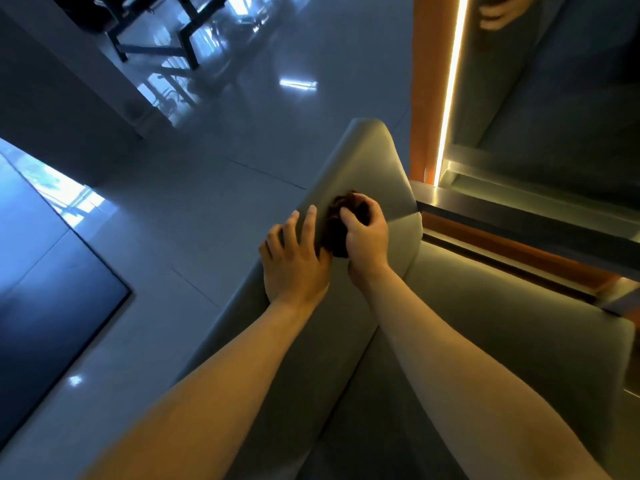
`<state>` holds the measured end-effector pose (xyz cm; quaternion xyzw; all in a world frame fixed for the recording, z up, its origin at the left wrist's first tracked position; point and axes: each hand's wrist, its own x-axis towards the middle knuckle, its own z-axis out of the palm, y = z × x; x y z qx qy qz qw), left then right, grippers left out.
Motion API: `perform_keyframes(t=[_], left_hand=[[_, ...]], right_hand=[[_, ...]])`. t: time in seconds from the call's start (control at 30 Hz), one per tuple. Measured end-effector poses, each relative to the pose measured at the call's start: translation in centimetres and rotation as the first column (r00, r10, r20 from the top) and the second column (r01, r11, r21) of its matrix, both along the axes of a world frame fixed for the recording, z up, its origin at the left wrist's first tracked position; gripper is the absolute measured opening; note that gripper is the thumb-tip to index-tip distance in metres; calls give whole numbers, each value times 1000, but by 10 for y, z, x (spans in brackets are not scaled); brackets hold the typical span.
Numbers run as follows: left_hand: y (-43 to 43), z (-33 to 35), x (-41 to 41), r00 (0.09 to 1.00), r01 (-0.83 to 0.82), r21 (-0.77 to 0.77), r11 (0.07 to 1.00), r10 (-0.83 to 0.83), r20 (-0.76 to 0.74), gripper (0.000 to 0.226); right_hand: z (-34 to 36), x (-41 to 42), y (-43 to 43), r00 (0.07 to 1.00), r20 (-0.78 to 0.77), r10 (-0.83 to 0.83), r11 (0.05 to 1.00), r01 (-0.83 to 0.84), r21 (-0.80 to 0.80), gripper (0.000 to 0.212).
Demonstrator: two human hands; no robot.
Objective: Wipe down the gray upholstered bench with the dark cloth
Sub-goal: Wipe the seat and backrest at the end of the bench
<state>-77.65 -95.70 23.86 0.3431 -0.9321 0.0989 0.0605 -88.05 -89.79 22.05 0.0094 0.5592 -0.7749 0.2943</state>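
The gray upholstered bench (367,161) runs from the bottom of the view up to a rounded far end. A bunched dark cloth (337,233) lies on its top near that far end. My right hand (367,233) grips the cloth, with fingers curled over it and pressing it onto the upholstery. Just left of the cloth, my left hand (294,258) rests flat on the bench's left edge with fingers straight and spread; its thumb touches the cloth. Most of the cloth is hidden under my right hand.
A glossy pale tiled floor (214,188) lies left of the bench. A dark panel (52,282) sits at the far left. Dark table legs (156,39) stand at the top. A mirrored wall with an orange frame and a lit strip (450,84) borders the bench's right.
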Motion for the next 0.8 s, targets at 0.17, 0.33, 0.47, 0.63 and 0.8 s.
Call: perform_keyframes(t=[0.17,0.33,0.47,0.63,0.8], left_hand=[[-18,18,-44,999,-36,143,989,37,-2,67],[-26,13,-86,996,41,93,995,-48,78,71],[-29,2,-87,998,63,-9,998,-62,30,68],[-30,-1,-88,997,56,-42,998,-54,49,68],[-27,2,-87,994,56,-50,997,-51,93,67]], right_hand=[[2,-25,-9,919,-384,95,978,-14,207,34],[13,-75,-33,941,-331,-63,955,154,255,35],[14,-140,-52,972,-205,-113,967,155,204,40],[0,-121,-50,966,-241,-95,978,136,157,41],[-16,-43,-25,925,-381,12,992,35,117,38]])
